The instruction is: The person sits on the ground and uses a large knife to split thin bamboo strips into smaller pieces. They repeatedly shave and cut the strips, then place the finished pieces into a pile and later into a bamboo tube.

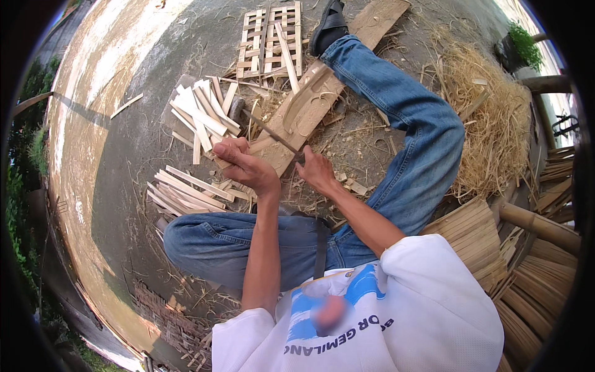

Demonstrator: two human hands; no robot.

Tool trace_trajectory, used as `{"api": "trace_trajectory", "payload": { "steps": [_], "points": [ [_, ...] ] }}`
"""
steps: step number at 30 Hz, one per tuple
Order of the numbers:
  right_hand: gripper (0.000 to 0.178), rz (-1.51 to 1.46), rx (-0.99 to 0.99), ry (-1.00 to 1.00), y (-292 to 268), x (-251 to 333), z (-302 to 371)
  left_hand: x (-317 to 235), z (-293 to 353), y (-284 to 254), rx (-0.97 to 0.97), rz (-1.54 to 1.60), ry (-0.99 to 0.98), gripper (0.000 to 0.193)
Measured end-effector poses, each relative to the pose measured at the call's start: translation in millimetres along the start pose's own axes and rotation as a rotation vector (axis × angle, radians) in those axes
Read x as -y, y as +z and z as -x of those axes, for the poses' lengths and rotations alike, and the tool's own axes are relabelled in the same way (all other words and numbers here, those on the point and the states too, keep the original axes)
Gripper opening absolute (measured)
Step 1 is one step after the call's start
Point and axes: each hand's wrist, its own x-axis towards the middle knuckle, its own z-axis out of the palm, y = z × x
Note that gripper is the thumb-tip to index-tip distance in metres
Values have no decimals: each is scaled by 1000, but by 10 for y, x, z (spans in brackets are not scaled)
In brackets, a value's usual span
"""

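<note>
My right hand is closed round the handle of a knife, whose long, narrow dark blade points up and to the left. Just left of it, my left hand is closed with the thumb on top. A pale edge shows beside its fingers, but I cannot tell what the hand holds. Beneath the blade a worn wooden plank runs at a slant, with a curved groove cut into its face. Beyond my left hand lies a loose pile of pale split strips. Another bundle of strips fans out near my left knee.
A woven slat panel lies on the ground at the far side. My outstretched right leg borders the plank. Heaped fibre shavings lie to the right, with flat split slats and a bamboo pole nearer me.
</note>
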Motion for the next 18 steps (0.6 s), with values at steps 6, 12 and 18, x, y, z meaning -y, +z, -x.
{"api": "trace_trajectory", "payload": {
  "steps": [6,12,18],
  "points": [
    [34,-110,114,277,-78,-184,-35,-94,80,114,63,76,6,49],
    [35,-31,53,105,-84,112,54,-38,123,24,44,51,-3,48],
    [34,-38,186,293,-94,-214,-63,-27,93,89,78,50,16,52]
  ]
}}
